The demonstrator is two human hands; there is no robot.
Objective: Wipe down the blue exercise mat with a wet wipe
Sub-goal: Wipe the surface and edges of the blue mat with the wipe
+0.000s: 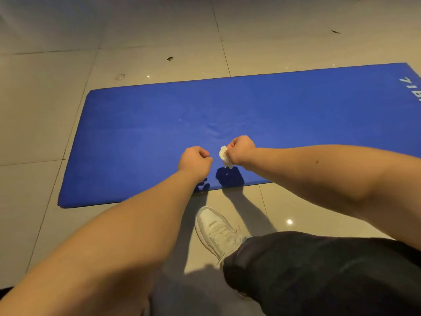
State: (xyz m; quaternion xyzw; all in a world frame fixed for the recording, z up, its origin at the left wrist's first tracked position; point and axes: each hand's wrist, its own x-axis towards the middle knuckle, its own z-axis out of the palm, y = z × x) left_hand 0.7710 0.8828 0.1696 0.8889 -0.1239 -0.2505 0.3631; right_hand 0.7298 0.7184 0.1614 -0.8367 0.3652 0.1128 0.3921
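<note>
Beige tiled floor, glossy, with a few light reflections and a couple of dark specks beyond the mat. The blue exercise mat lay flat on it, running left to right across the view, near long edge just ahead of the person's white sneaker and dark trouser leg.

Hands:
- Right hand: fingers curled tight round the wet wipe, which was bunched into a small white wad sticking out on the thumb side.
- Left hand: fingers curled into a loose fist just beside the wipe, not touching it; nothing visible in it.
- Both were over the near-middle strip of the mat. Their shadows fell separately on the mat below, so I'd judge the hands and the wipe were up off the surface, not pressing on it.

Progress, my read:
- Wipe was in hand, wadded rather than spread flat.
- No contact with the mat at this moment, so no stroke under way.
- Faint paler patch near the mat's centre, just past the hands: could be damp, a crease or glare, can't tell.
- No clear wet streaks anywhere else. Left end, far edge and right end looked dry and uniform.
- Treat most or all of the surface as left to do.

Writing:
- White lettering at the mat's far right corner, seen upside down and clipped by the frame edge. One character looked like a 7; the rest unreadable.
- No brand legible on the sneaker or the wipe.
</note>
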